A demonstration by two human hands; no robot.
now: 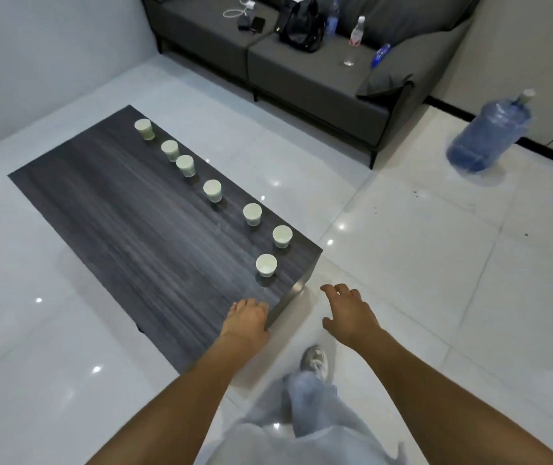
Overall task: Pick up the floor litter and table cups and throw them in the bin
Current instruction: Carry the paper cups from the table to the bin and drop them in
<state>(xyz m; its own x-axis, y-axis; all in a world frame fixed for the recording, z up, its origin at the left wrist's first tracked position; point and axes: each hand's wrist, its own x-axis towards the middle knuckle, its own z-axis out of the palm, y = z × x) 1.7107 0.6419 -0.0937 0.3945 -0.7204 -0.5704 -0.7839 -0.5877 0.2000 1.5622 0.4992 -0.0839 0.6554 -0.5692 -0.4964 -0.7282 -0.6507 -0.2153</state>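
— Where are your hands?

— Both are out in front of me, holding nothing. My left hand (246, 317) is over the near corner of the table (107, 223), fingers (255, 305) lying together and slightly bent at the edge; I can't tell whether they touch the wood. My right hand (349, 313) hangs over the floor (436, 280) just beside that corner, fingers spread and loosely curled.

— And the cups?

— Seven pale cups stand upright on the dark table, in a loose line along its right side. The nearest cup (266, 265) is just ahead of my left hand, apart from it. The next cup (282, 236) sits by the right edge, then a third cup (252, 214) and a fourth cup (212, 190). Two more stand close together, a fifth cup (185, 165) and a sixth cup (170, 150). The far cup (143, 129) is near the table's far end.

— Any litter on the floor?

— A few small dark specks (416, 194) lie on the tiles to my right, too small to identify.

— What else is around?

— A blue water jug (488, 135) stands on the floor at the right, blurred. A grey sofa (302, 78) is behind the table, with a black bag (300, 25), three bottles (355, 38) and a white cable (239, 8) on its seat. My shoe (315, 360) and trouser leg (308, 407) show below my right arm.
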